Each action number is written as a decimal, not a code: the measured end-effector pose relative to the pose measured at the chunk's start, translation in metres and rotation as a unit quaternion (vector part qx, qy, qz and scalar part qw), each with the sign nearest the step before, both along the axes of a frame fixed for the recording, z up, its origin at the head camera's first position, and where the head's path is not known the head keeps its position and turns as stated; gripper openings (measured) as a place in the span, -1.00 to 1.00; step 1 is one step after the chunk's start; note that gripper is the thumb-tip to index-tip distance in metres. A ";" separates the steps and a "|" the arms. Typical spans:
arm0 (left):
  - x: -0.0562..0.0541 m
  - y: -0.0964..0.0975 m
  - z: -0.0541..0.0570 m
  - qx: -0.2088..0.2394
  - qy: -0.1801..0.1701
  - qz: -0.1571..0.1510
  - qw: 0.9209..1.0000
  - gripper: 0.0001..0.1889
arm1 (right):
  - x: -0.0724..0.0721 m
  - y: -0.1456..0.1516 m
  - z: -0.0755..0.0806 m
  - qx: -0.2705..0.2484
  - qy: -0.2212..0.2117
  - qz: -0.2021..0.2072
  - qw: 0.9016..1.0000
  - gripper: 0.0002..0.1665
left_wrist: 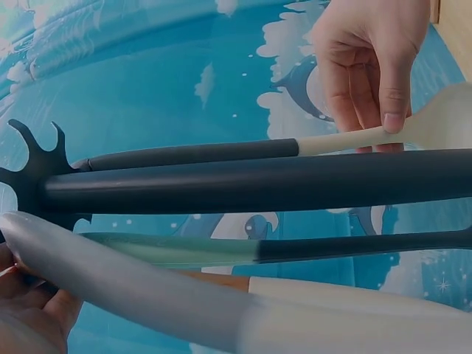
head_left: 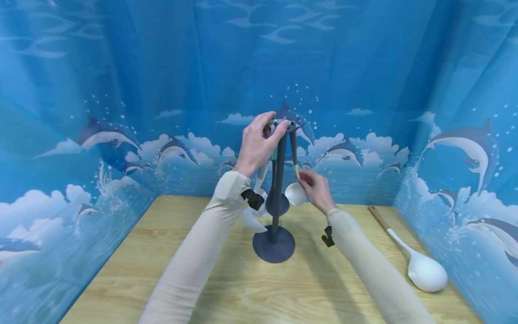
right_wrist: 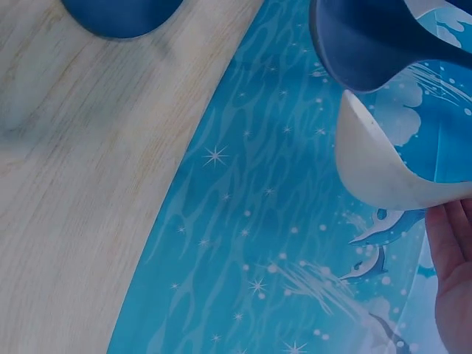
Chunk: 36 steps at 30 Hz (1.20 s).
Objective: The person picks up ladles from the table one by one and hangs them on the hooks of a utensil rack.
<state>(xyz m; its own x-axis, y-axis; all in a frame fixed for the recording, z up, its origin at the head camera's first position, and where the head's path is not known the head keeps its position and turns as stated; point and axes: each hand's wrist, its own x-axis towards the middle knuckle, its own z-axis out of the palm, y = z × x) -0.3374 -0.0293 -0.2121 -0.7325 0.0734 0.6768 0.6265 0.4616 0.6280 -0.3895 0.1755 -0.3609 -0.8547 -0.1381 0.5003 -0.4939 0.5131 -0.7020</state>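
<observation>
A dark utensil stand (head_left: 274,252) rises from its round base, with several utensils hanging from its hooked top. My left hand (head_left: 257,145) grips the top of the stand, its thumb across the near side; the grey handle (left_wrist: 147,280) partly covers its fingers in the left wrist view. Lower on the right, my right hand (head_left: 317,189) pinches the cream shaft of a dark-handled ladle (head_left: 296,194) just above its white bowl. The ladle's upper end is at a hook. Beside it hangs a dark ladle (right_wrist: 369,44) with a green handle (left_wrist: 177,249).
A white ladle (head_left: 426,272) with a wooden handle lies at the right of the wood-grain table (head_left: 133,270). More white utensils (head_left: 254,220) hang at the stand's left. A blue dolphin-print curtain (head_left: 162,67) encloses the table's back and sides.
</observation>
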 end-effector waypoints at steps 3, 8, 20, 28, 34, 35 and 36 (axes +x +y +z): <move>0.001 0.000 -0.001 0.001 -0.002 0.000 1.000 -0.37 | 0.001 0.003 -0.003 -0.003 -0.008 -0.001 1.000 -0.66; 0.002 0.000 -0.004 -0.003 -0.005 0.000 1.000 -0.35 | 0.004 0.011 -0.007 0.000 -0.017 0.005 1.000 -0.65; 0.004 0.002 -0.018 0.000 0.002 -0.008 1.000 -0.30 | 0.011 0.056 -0.022 0.065 -0.038 -0.042 0.996 -0.67; 0.003 -0.005 -0.019 -0.012 -0.008 0.009 1.000 -0.32 | 0.016 0.100 -0.032 0.147 -0.048 -0.096 0.983 -0.67; 0.002 -0.008 -0.026 -0.006 -0.015 -0.001 1.000 -0.31 | 0.024 0.134 -0.036 0.196 -0.117 -0.105 0.968 -0.63; 0.003 -0.009 -0.028 -0.005 -0.017 -0.005 1.000 -0.30 | 0.026 0.139 -0.038 0.203 -0.123 -0.104 0.966 -0.63; 0.003 -0.009 -0.031 -0.006 -0.021 -0.008 1.000 -0.29 | 0.028 0.144 -0.040 0.212 -0.127 -0.101 0.964 -0.64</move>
<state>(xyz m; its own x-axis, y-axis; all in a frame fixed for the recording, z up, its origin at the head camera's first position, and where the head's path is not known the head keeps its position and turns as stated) -0.3344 -0.0385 -0.2429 -0.7588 0.0926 0.6447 0.6069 0.4599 0.6482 -0.3617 0.3194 -0.4007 -0.9729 -0.1025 0.2074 -0.1946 0.8476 -0.4937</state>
